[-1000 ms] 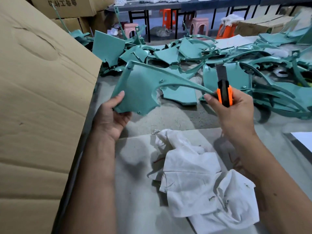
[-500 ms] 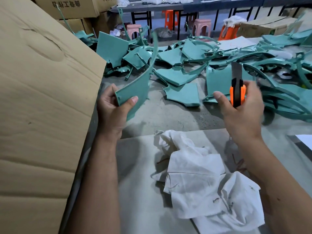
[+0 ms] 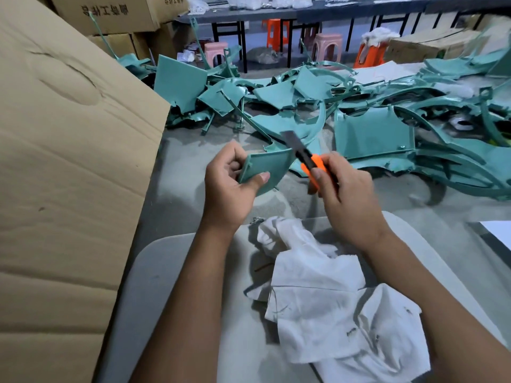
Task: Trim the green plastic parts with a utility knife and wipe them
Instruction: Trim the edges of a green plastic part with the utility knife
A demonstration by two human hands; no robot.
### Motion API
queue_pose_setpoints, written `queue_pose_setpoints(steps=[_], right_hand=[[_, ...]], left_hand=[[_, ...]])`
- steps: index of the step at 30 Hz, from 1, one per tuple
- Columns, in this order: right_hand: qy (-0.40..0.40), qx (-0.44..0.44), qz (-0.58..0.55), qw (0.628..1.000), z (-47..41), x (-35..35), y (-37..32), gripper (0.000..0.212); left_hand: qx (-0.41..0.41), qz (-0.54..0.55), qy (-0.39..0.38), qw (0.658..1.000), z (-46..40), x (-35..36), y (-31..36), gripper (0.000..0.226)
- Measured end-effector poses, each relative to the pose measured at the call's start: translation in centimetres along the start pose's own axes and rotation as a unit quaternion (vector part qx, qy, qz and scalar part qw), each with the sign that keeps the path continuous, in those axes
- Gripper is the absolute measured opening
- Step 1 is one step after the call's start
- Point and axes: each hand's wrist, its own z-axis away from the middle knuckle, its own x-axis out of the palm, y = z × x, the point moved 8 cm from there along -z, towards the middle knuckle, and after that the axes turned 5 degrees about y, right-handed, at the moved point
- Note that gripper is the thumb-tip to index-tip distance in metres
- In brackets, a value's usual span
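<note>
- The left hand (image 3: 231, 186) grips a green plastic part (image 3: 264, 168) above the table (image 3: 177, 189), thumb curled over its near face, fingers wrapped behind its left edge.
- The right hand (image 3: 345, 194) has its fingers closed round the orange utility knife (image 3: 308, 161), blade out and pointing far-left.
- The key relation: the part lies just left of the knife, and the blade sits at the part's upper right corner; whether steel touches plastic, I cannot tell.
- The part's long axis seems to run from near-left to far-right, so the blade meets its far-right end.
- My judgement: trimming that edge comes next, and the knife hand is the nearer one to it.
- A white cloth (image 3: 331, 308) lies nearer, below both wrists, ready for wiping.
- More green parts (image 3: 373, 134) lie heaped farther back.
</note>
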Motion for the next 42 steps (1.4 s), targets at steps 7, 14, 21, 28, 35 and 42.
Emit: queue_pose_setpoints(steps=[7, 14, 21, 28, 35, 42], right_hand=[[0.137, 0.148, 0.133, 0.97, -0.1, -4.3, 5.5, 0.017], [0.011, -0.052, 0.028, 0.998, 0.3, -0.5, -0.9, 0.019], [0.085, 0.008, 0.047, 0.995, -0.2, -2.7, 1.6, 0.015], [0.05, 0.158, 0.191, 0.967, -0.4, -4.4, 7.8, 0.019], [0.175, 0.135, 0.18, 0.958, -0.2, -6.3, 5.9, 0.02], [0.11, -0.068, 0.05, 0.99, 0.2, -2.0, -0.9, 0.014]], left_hand=[[-0.101, 0.109, 0.001, 0.989, 0.2, -1.9, -1.0, 0.032], [-0.106, 0.103, 0.014, 0.989, -0.1, -3.2, -1.6, 0.022], [-0.114, 0.133, 0.049, 0.983, -0.5, -5.8, -1.6, 0.014], [-0.115, 0.136, 0.028, 0.984, -0.2, -6.1, -1.5, 0.019], [-0.143, 0.123, 0.09, 0.978, -0.5, -8.0, -2.4, 0.031], [-0.215, 0.187, 0.112, 0.952, -0.5, -6.3, -3.9, 0.017]])
